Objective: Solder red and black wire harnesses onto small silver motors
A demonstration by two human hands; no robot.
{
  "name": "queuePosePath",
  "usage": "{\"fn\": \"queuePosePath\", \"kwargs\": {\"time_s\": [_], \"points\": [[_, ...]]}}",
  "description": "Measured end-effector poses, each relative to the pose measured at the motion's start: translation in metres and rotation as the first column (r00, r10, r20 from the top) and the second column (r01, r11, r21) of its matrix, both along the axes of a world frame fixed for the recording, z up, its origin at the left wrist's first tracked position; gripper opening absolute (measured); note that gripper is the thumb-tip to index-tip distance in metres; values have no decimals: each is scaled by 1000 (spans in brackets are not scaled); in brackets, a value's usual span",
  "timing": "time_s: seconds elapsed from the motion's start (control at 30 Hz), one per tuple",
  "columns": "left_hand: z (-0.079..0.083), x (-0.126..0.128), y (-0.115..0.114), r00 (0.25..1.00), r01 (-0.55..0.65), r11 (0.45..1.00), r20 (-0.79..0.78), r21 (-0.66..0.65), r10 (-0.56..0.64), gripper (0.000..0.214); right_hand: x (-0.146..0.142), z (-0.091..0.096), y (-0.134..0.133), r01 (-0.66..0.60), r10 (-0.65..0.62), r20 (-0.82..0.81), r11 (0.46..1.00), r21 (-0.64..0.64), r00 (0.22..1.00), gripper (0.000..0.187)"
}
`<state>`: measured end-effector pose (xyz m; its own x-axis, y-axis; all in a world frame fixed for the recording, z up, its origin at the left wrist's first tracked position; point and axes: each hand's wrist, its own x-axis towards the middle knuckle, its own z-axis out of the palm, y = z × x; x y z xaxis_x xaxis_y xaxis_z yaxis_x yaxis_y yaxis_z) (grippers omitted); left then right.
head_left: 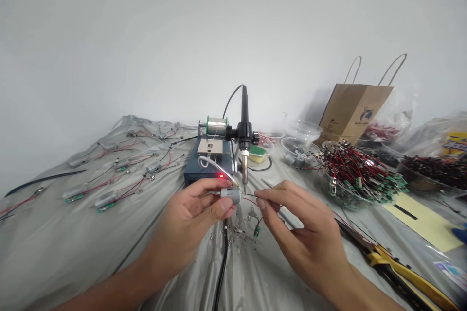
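My left hand (193, 216) is closed around a small grey cylindrical motor (230, 195), held just under the tip of a soldering iron (244, 141) that hangs point-down from a stand. My right hand (302, 233) pinches a thin wire (251, 196) and holds its end against the motor's right side. A red wire with a small green board (257, 231) dangles below the motor. Behind the iron sits a dark blue soldering station (202, 170) with a red light on and a solder spool (216, 125) on top.
Several finished motors with red and black wires (109, 182) lie at the left on the grey plastic sheet. A bowl heaped with wired parts (359, 175), clear bowls (302, 148), a brown paper bag (352, 112) and yellow-handled pliers (404, 267) are at the right. Solder scraps (239, 235) lie below my hands.
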<state>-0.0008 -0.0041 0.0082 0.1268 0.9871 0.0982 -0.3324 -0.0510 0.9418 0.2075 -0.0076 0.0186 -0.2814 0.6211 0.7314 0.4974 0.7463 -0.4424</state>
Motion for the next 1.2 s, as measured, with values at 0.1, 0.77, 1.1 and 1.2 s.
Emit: {"fn": "queuePosePath", "kwargs": {"time_s": [0.1, 0.77, 1.1, 1.2], "points": [[-2, 0, 0, 1000, 9, 1000, 8, 13, -9, 18, 0, 0, -1, 0, 0, 4, 1000, 4, 1000, 16], [-4, -2, 1, 1000, 14, 1000, -20, 28, -14, 21, -1, 2, 0, 1, -1, 12, 1000, 8, 1000, 17], [-1, 0, 1, 1000, 4, 999, -9, 33, -4, 19, 0, 2, 0, 17, -17, 11, 1000, 0, 1000, 17], [0, 0, 0, 1000, -1, 1000, -8, 25, 1, 19, -1, 2, 0, 17, -17, 6, 1000, 4, 1000, 16]]}}
